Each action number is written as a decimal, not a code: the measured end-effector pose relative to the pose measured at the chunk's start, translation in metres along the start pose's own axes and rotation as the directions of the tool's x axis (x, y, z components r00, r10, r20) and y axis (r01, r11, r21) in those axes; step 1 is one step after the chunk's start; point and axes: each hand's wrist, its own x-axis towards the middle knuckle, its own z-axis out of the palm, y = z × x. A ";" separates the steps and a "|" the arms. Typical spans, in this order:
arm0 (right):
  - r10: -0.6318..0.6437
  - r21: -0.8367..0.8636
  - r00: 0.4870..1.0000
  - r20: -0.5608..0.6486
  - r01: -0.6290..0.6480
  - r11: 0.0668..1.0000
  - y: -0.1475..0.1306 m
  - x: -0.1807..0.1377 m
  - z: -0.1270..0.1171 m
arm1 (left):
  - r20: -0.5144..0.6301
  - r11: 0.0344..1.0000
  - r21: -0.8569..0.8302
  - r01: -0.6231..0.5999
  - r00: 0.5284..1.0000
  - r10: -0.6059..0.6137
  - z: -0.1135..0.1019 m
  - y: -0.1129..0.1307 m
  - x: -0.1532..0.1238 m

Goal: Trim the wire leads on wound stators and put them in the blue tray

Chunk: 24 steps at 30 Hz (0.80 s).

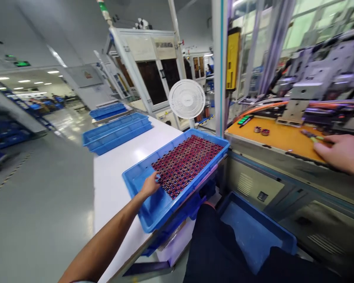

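My left hand (151, 184) is over the near left part of a blue plastic tray (141, 212), its fingers curled together at the edge of the packed rows. Whatever they pinch is too small to make out. Those rows are many small dark red and black wound coils (188, 163), filling most of the tray. On the right, my right hand (343, 151) closes around the green handles of a pair of pliers (309, 135) above an orange work surface (271, 138). Two loose coils (261, 130) lie on that surface, left of the pliers.
Stacked blue trays (118, 133) stand farther back on the white table (112, 173). A white fan (187, 99) is behind the coil tray. Machine parts (315, 82) overhang the orange surface. Another blue tray (253, 232) sits low beside my legs.
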 end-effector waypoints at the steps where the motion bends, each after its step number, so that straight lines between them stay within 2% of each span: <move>1: 0.027 -0.085 0.995 0.096 -0.019 0.996 -0.014 -0.007 -0.011 | -0.034 0.999 0.004 -0.041 0.999 0.041 -0.006 0.011 -0.002; 3: 0.050 -0.137 0.994 0.101 -0.035 0.990 -0.035 -0.016 -0.025 | -0.116 0.987 -0.007 -0.160 0.981 0.158 -0.016 0.045 -0.004; 5: 0.035 -0.159 0.995 0.095 -0.020 0.987 -0.041 -0.017 -0.028 | -0.182 0.944 -0.040 -0.327 0.932 0.314 -0.023 0.094 -0.002; 7: 0.021 -0.168 0.996 0.089 -0.006 0.986 -0.039 -0.017 -0.027 | -0.214 0.863 -0.092 -0.496 0.857 0.469 -0.022 0.157 0.002; 9: 0.008 -0.165 0.997 0.082 0.006 0.986 -0.035 -0.018 -0.026 | -0.218 0.778 -0.153 -0.610 0.789 0.575 -0.011 0.225 0.008; 11: -0.014 -0.151 0.997 0.079 0.026 0.988 -0.033 -0.019 -0.027 | -0.212 0.724 -0.219 -0.654 0.757 0.619 0.006 0.289 0.018; 14: -0.038 -0.133 0.996 0.082 0.049 0.990 -0.035 -0.022 -0.028 | -0.184 0.697 -0.335 -0.634 0.769 0.612 0.034 0.360 0.037; 16: -0.037 -0.130 0.996 0.085 0.048 0.990 -0.035 -0.021 -0.028 | -0.170 0.687 -0.409 -0.600 0.790 0.589 0.050 0.388 0.050; 18: -0.033 -0.128 0.996 0.087 0.044 0.991 -0.035 -0.020 -0.026 | -0.166 0.677 -0.459 -0.576 0.803 0.572 0.060 0.404 0.061; 21: -0.023 -0.120 0.996 0.091 0.034 0.992 -0.034 -0.019 -0.025 | -0.182 0.671 -0.473 -0.571 0.809 0.559 0.067 0.409 0.068; 24: -0.014 -0.106 0.995 0.103 0.025 0.994 -0.034 -0.019 -0.025 | -0.230 0.684 -0.431 -0.589 0.805 0.547 0.066 0.401 0.067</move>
